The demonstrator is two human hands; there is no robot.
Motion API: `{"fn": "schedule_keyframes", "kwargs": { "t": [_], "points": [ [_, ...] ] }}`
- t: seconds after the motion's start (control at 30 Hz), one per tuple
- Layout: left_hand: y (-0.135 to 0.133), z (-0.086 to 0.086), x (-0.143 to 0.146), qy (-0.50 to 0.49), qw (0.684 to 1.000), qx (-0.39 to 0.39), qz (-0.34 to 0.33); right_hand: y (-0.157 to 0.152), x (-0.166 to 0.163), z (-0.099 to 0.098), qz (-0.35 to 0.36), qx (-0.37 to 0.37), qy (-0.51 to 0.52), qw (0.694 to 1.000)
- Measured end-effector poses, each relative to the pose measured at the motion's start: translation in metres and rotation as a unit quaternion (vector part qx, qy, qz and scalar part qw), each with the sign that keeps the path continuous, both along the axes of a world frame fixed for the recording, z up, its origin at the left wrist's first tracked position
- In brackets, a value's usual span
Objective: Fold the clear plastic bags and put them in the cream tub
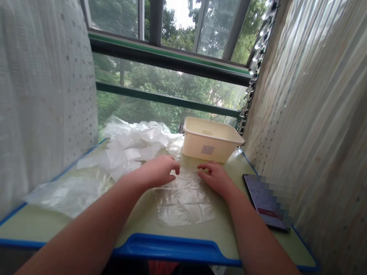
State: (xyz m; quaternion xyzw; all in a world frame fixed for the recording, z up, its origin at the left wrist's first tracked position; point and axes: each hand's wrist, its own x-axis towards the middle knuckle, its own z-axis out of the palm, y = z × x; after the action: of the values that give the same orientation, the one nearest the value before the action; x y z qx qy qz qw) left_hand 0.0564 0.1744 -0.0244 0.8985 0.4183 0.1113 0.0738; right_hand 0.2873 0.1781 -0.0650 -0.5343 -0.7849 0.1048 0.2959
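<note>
While 1 tub [193, 145] stands behind, 2 hands [162, 170] [216, 177] flank 1 flat bag [185, 206]

I can read no text: at the pale-green, blue-edged counter's [141, 219] one o'clock, the cream rectangular plastic tub [191, 148] bears an illegible greyish label [207, 150]; the black-edged flat device's [258, 201] screen at three is unreadable.

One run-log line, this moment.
left hand: open | right hand: open | both near far end of clear plastic film, contact unclear | cream tub: beyond
</note>
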Motion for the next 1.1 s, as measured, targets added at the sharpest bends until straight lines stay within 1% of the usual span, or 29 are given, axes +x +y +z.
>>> {"fn": "schedule_keyframes", "kwargs": {
  "t": [0.07, 0.13, 0.33, 0.47, 0.6, 0.73, 0.8, 0.9, 0.97, 1.1],
  "points": [
    [0.001, 0.007, -0.008, 0.018, 0.998, -0.026, 0.046, -0.002, 0.001, 0.001, 0.002, -0.016, -0.010, 1.000],
    [0.004, 0.012, -0.014, 0.030, 0.996, -0.043, 0.070, -0.004, 0.002, 0.002, 0.004, -0.029, -0.019, 0.999],
    [0.003, 0.011, -0.015, 0.042, 0.992, -0.108, 0.055, -0.006, 0.004, 0.003, 0.006, -0.044, -0.028, 0.999],
    [0.002, 0.009, -0.012, 0.059, 0.989, -0.108, 0.082, -0.007, 0.002, 0.004, 0.005, -0.058, -0.044, 0.997],
    [0.004, 0.006, -0.011, 0.067, 0.987, -0.120, 0.084, -0.008, 0.002, 0.005, 0.007, -0.055, -0.051, 0.997],
    [0.005, 0.003, -0.011, 0.078, 0.985, -0.135, 0.080, -0.009, 0.005, 0.010, 0.015, -0.068, -0.011, 0.997],
    [0.005, 0.002, -0.012, 0.080, 0.984, -0.139, 0.076, -0.008, 0.006, 0.012, -0.005, -0.077, 0.039, 0.996],
    [0.006, 0.003, -0.014, 0.077, 0.984, -0.141, 0.070, -0.003, 0.004, 0.011, -0.089, -0.065, 0.079, 0.991],
    [0.008, 0.003, -0.014, 0.073, 0.986, -0.133, 0.073, 0.003, 0.001, 0.004, -0.138, -0.042, 0.064, 0.987],
    [0.012, 0.001, -0.011, 0.052, 0.991, -0.086, 0.094, 0.014, -0.003, -0.013, -0.182, -0.023, 0.024, 0.983]
  ]
}}
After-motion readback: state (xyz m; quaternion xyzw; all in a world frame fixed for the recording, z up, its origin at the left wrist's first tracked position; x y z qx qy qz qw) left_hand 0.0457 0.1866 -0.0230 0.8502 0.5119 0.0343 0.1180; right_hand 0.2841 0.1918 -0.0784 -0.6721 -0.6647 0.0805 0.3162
